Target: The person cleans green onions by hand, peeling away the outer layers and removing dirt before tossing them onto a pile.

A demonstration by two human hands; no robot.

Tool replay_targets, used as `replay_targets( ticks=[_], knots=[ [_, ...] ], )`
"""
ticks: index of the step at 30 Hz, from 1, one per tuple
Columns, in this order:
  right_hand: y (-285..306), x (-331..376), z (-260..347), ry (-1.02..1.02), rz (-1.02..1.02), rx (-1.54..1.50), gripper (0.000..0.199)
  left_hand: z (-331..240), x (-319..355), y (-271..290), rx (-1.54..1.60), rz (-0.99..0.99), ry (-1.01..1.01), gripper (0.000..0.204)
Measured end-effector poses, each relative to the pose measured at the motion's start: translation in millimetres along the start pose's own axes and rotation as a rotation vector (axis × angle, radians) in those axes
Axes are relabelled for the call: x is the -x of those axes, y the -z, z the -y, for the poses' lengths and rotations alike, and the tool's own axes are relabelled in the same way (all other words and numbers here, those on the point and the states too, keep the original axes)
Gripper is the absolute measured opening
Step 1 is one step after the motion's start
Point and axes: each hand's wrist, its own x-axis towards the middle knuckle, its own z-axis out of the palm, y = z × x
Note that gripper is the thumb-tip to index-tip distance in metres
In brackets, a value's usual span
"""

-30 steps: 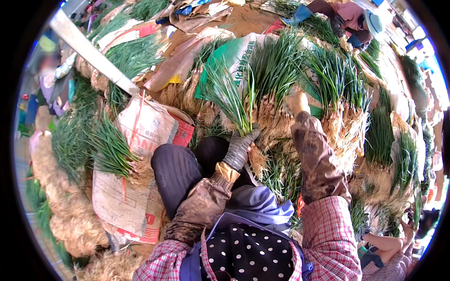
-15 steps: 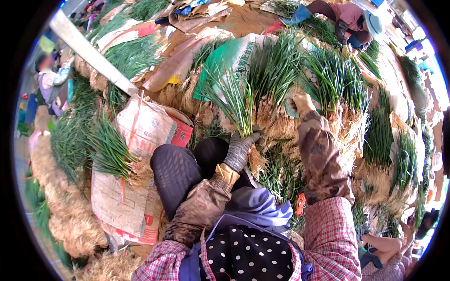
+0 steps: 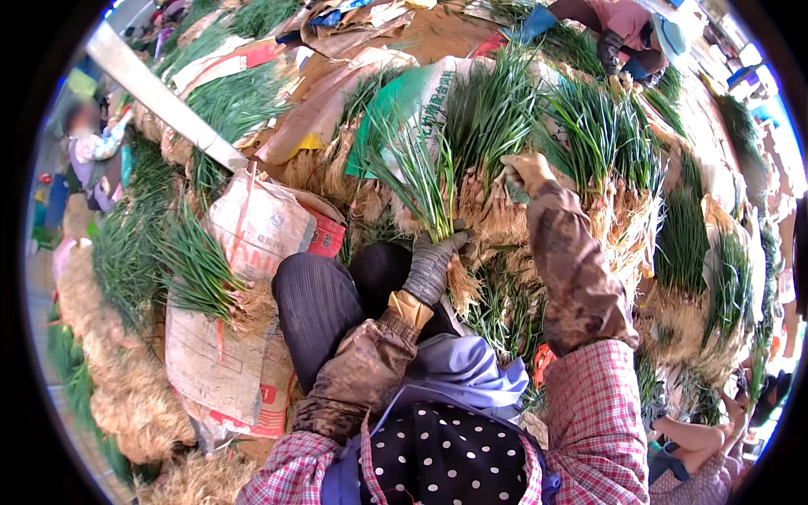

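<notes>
The left hand [image 3: 431, 263] covers the middle of its green bunch [image 3: 418, 187], so the stems there are hidden. The right hand [image 3: 528, 172] is by the tall green plants [image 3: 492, 118], but I can't tell if its fingertips touch them. A little orange thing [image 3: 543, 364] by the right sleeve [image 3: 581, 278] is too small to make out. Far left, a worker's head [image 3: 82, 118] is blurry. The bottom edge cuts off the dotted top [image 3: 446, 459].
</notes>
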Motion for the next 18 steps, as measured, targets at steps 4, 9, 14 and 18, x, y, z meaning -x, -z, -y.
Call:
replay_targets(
  ticks=[4,9,14,18],
  knots=[
    [21,107,36,0.126,0.123,-0.51,0.011,15,-9,19,0.005,0.018,-0.007,0.022],
    [148,47,-6,0.524,0.58,-0.344,0.017,14,-8,5,0.019,0.075,0.018,0.019],
    [150,70,0,0.451,0.478,-0.14,0.02,16,-3,2,0.076,0.096,-0.008,0.021],
    [129,74,-35,0.444,0.193,0.017,0.022,15,-4,8,0.047,0.185,-0.042,0.021]
  ],
)
